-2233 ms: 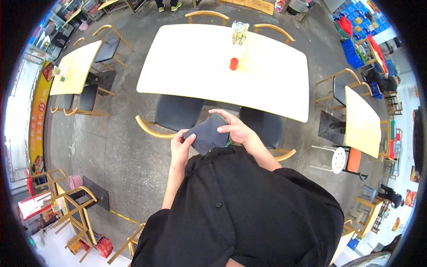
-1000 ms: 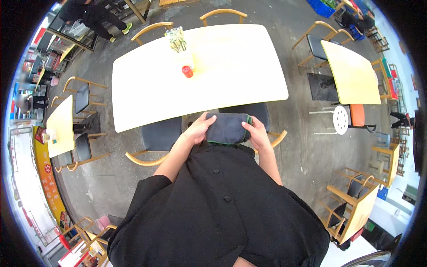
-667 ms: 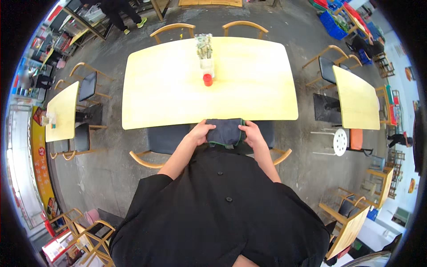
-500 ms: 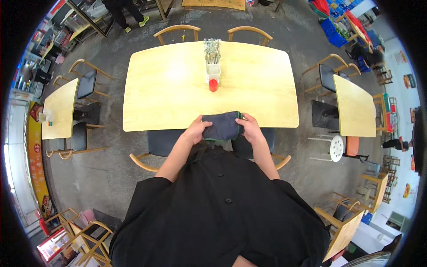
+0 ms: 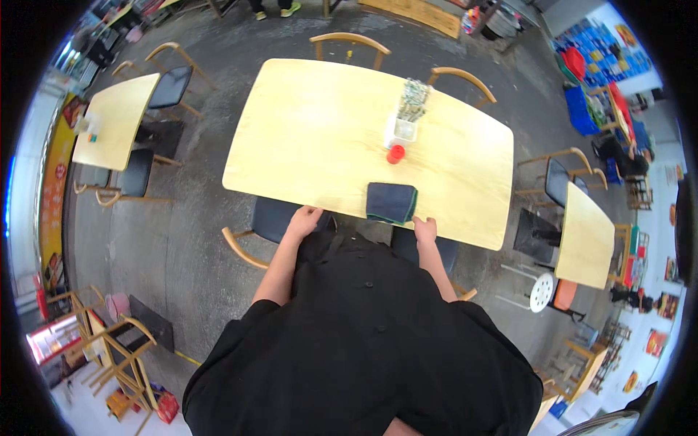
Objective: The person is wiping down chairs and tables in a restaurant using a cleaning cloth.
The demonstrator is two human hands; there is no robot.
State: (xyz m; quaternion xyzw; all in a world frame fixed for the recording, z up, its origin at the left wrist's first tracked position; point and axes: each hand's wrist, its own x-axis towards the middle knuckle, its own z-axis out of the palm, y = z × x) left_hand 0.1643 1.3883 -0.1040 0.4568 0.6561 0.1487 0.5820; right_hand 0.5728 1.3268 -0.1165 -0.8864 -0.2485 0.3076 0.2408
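A folded dark navy cloth (image 5: 392,201) with a green edge lies flat on the light wooden table (image 5: 313,138), close to its near edge. Just beside the cloth's near right corner is my right hand (image 5: 426,229), its fingers loosely bent and slightly apart, holding nothing. Whether a fingertip brushes the corner I cannot tell. To the left of the cloth, my left hand (image 5: 306,219) is at the table's near edge, fingers curled together with nothing visible in them.
A red-lidded container (image 5: 395,154) and a white holder (image 5: 403,132) with wrapped utensils stand on the table. A dark-seated chair (image 5: 273,218) is tucked below its near edge. Other tables stand left and right; a white stool (image 5: 541,292) is at the right.
The cloth, held between both hands before, now lies on the table, released. My hands have moved apart and down toward the near edge. The view has turned, shifting the table.
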